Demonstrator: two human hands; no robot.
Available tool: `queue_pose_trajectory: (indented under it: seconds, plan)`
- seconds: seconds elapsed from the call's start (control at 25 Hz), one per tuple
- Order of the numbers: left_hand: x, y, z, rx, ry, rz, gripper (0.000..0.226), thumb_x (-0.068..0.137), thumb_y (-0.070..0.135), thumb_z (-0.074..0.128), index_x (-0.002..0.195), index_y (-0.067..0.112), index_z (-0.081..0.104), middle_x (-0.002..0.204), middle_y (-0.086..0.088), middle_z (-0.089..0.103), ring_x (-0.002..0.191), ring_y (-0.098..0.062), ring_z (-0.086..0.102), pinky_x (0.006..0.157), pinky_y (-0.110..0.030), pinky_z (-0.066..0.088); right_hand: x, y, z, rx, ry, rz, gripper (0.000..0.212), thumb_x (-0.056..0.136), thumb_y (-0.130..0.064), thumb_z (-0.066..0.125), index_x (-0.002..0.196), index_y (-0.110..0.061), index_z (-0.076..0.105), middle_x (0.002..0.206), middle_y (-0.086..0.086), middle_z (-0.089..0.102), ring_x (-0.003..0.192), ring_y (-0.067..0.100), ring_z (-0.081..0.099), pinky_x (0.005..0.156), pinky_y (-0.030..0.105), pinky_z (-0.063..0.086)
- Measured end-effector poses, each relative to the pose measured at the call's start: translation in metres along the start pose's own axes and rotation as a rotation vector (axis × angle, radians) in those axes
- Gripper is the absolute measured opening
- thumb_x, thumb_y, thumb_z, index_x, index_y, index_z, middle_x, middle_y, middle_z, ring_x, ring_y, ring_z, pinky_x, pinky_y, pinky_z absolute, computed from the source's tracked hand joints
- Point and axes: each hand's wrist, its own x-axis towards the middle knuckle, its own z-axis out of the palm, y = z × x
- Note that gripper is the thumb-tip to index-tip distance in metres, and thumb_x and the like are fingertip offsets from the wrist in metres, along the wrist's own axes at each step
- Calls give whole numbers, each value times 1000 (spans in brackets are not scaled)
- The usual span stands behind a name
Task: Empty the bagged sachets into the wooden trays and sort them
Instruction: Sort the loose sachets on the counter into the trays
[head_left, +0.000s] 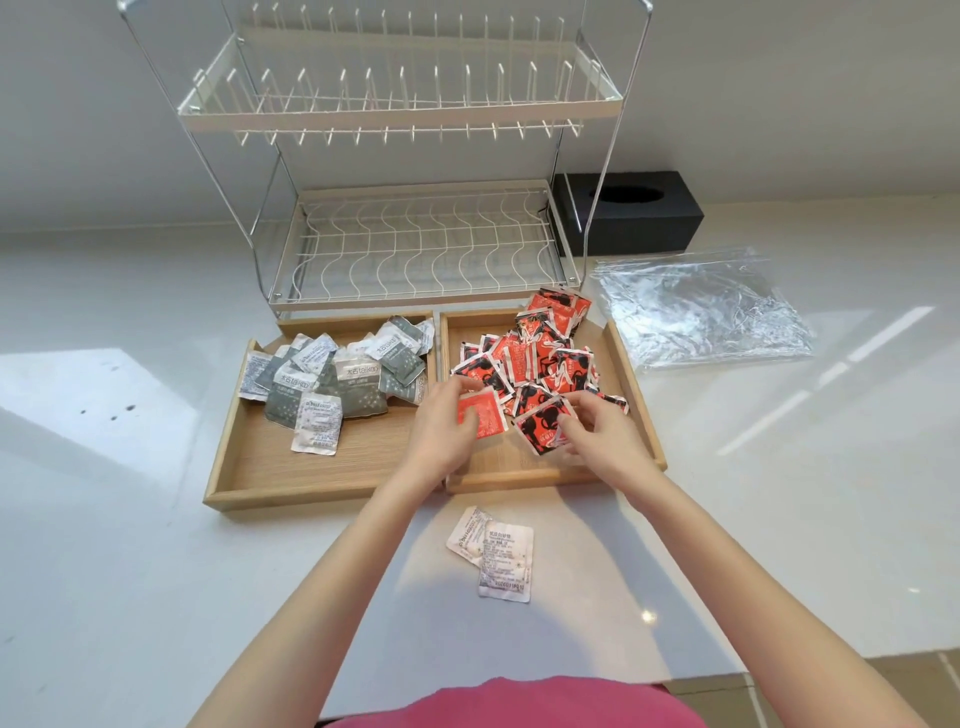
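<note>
Red foil is sitting under both of your hands right now. Your left hand is pinching a plain orange-red sachet between thumb and fingers, holding it just above the near part of the right wooden tray. Your right hand is gripping a red-and-black sachet by its lower edge, tilted, right beside the first one. Behind your fingers, a heap of red sachets is filling the far half of that tray and spilling over its back rim. The left wooden tray is touching the right one along its side and is holding a loose spread of grey and white sachets. Two white sachets are lying overlapped on the white counter, near your body and outside the trays. An emptied clear plastic bag is lying flat to the right, beside a white wire dish rack and a black tissue box.
</note>
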Motion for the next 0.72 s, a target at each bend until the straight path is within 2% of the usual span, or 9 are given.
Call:
queue_pose_trajectory:
  seconds: [0.08, 0.16, 0.24, 0.32, 0.4, 0.48, 0.56, 0.64, 0.72]
  plan:
    - [1, -1, 5, 41, -104, 38, 37, 87, 2, 40, 122, 9, 49, 128, -10, 53, 118, -21, 47, 95, -26, 34, 3, -2, 2, -46, 0, 16, 28, 89, -15, 47, 115, -15, 57, 93, 6, 65, 91, 27, 61, 89, 42, 48]
    - [0, -4, 8, 43, -173, 65, 40, 87, 3, 41, 126, 10, 46, 132, -11, 51, 120, -21, 47, 100, -26, 33, 5, 0, 2, -101, 5, 14, 35, 90, -12, 45, 124, -14, 52, 112, 9, 64, 106, 23, 57, 96, 36, 42]
    - [-2, -5, 8, 39, -189, 71, 43, 87, 7, 43, 131, 10, 41, 136, -10, 47, 123, -20, 45, 104, -29, 33, 4, 4, 2, -167, 2, -9, 42, 89, -11, 44, 131, -11, 44, 132, 10, 54, 122, 24, 49, 103, 34, 35]
    - [-5, -5, 6, 37, -149, 85, 45, 87, 10, 44, 132, 10, 39, 138, -9, 45, 125, -20, 43, 104, -28, 31, 0, 6, 1, -267, 14, -52, 45, 90, -11, 43, 134, -10, 39, 141, 10, 44, 130, 24, 39, 105, 28, 26]
    - [-11, -6, 2, 46, -70, 119, 44, 87, 10, 45, 131, 9, 41, 136, -10, 45, 125, -20, 41, 103, -24, 27, -6, 4, -2, -348, 61, -141, 41, 89, -11, 44, 130, -10, 44, 139, 10, 44, 130, 23, 36, 103, 23, 22]
    - [-21, -12, -1, 51, 38, 157, 40, 87, 9, 47, 127, 8, 46, 131, -9, 48, 122, -19, 42, 99, -18, 25, -16, 0, -1, -369, 53, -229, 34, 88, -12, 48, 122, -11, 52, 129, 8, 51, 123, 21, 42, 98, 23, 25]
    - [-39, -20, -3, 0, 129, 169, 31, 86, 7, 48, 116, 8, 54, 114, -6, 54, 105, -13, 49, 86, -6, 28, -29, -1, 7, -366, -75, -262, 29, 86, -15, 52, 115, -13, 58, 118, 7, 59, 111, 19, 52, 95, 26, 35]
    - [-60, -31, 1, -24, 129, 145, 21, 85, 6, 51, 104, 8, 60, 98, -1, 57, 83, -7, 53, 73, -3, 33, -41, 4, 18, -382, -226, -244, 27, 84, -18, 55, 111, -16, 60, 113, 3, 63, 105, 16, 57, 95, 31, 43]
    - [-75, -44, 12, 14, 65, 113, 20, 83, 8, 53, 102, 9, 62, 97, -2, 62, 81, -6, 55, 75, -6, 37, -51, 11, 30, -455, -326, -212, 33, 83, -24, 57, 115, -19, 57, 117, 1, 59, 110, 16, 54, 94, 34, 43]
